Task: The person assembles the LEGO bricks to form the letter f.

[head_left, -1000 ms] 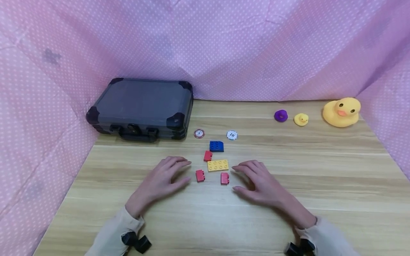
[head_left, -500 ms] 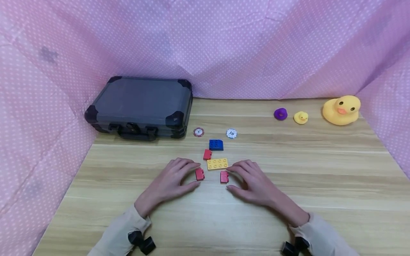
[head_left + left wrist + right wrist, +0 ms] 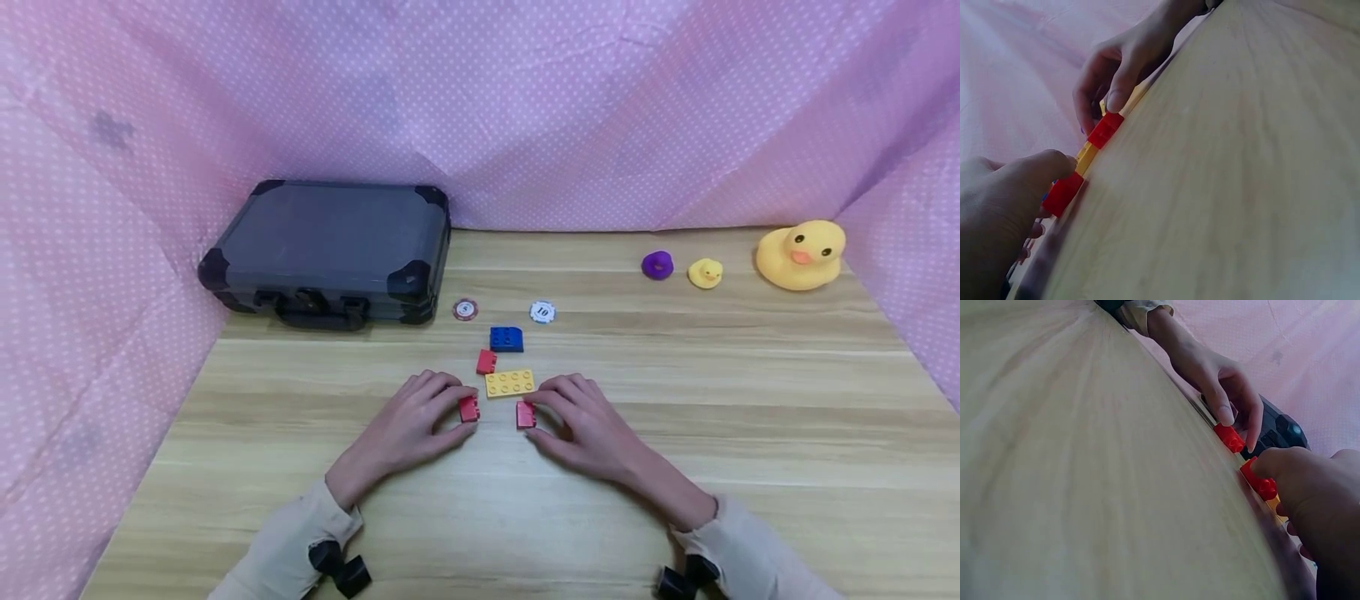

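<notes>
My left hand [image 3: 412,425] pinches a small red toy building brick [image 3: 468,409], thumb at its near end and index finger at its far end. With the same kind of grip my right hand [image 3: 588,425] holds another red brick [image 3: 525,415], its studs facing right. Both bricks are down at the table. Just beyond them lies a yellow brick [image 3: 510,383] with two rows of studs. A third red brick [image 3: 486,362] sits at its far left corner, and a blue brick [image 3: 506,339] behind that. The left wrist view shows the right thumb against its red brick [image 3: 1105,130].
A dark grey case [image 3: 330,242] with a handle stands back left. Two poker chips, one red-rimmed [image 3: 465,309] and one white [image 3: 542,312], lie behind the bricks. Back right are a purple toy [image 3: 657,265], a small yellow duck [image 3: 705,273] and a bigger duck [image 3: 799,257].
Both hands have moved inward to the two nearest red bricks. Thumbs and index fingers, apart from the bricks a second ago, have come together on them. The other things stay put.
</notes>
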### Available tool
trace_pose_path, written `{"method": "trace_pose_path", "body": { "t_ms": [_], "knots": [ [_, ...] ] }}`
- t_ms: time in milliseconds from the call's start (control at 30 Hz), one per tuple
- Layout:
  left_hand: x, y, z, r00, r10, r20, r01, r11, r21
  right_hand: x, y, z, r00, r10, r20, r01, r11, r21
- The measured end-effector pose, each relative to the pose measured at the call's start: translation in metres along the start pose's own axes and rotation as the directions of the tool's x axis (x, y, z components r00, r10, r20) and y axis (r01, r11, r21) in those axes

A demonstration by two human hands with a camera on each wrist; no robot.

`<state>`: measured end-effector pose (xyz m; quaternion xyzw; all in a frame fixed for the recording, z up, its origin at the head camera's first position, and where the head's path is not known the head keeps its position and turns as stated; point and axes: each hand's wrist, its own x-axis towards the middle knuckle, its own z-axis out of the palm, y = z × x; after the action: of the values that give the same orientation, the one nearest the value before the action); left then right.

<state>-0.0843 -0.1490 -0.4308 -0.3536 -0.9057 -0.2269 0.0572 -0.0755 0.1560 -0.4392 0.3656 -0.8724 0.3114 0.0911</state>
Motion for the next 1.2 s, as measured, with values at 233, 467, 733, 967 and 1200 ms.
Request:
{"method": "trace_pose_path", "body": {
  "t_ms": [233, 467, 733, 967, 1200],
  "knots": [
    [0.0019, 0.0013, 0.0031, 1.000, 0.000, 0.000, 0.000, 1.000, 0.000, 0.0006, 0.0015, 0.0023, 1.000, -0.008, -0.009, 0.008, 1.000, -0.009],
    [0.0018, 0.0020, 0.0043, 1.000, -0.007, 0.003, 0.007, 1.000, -0.005, 0.0011, 0.0007, 0.0023, 1.000, 0.004, -0.002, -0.004, 1.000, -0.004],
    [0.0021, 0.0049, 0.0049, 1.000, -0.003, -0.005, 0.003, 1.000, -0.016, 0.0020, 0.0001, 0.0017, 1.000, 0.030, 0.006, -0.030, 0.999, 0.025],
    [0.0018, 0.0073, 0.0061, 1.000, -0.018, -0.001, 0.018, 0.999, -0.048, 0.0013, 0.0006, 0.0018, 1.000, 0.018, -0.006, -0.018, 0.999, 0.035],
    [0.0017, 0.0092, 0.0102, 1.000, -0.025, 0.000, 0.025, 0.996, -0.085, 0.0008, 0.0006, 0.0019, 1.000, 0.005, -0.013, -0.004, 0.999, 0.039]
  ]
}}
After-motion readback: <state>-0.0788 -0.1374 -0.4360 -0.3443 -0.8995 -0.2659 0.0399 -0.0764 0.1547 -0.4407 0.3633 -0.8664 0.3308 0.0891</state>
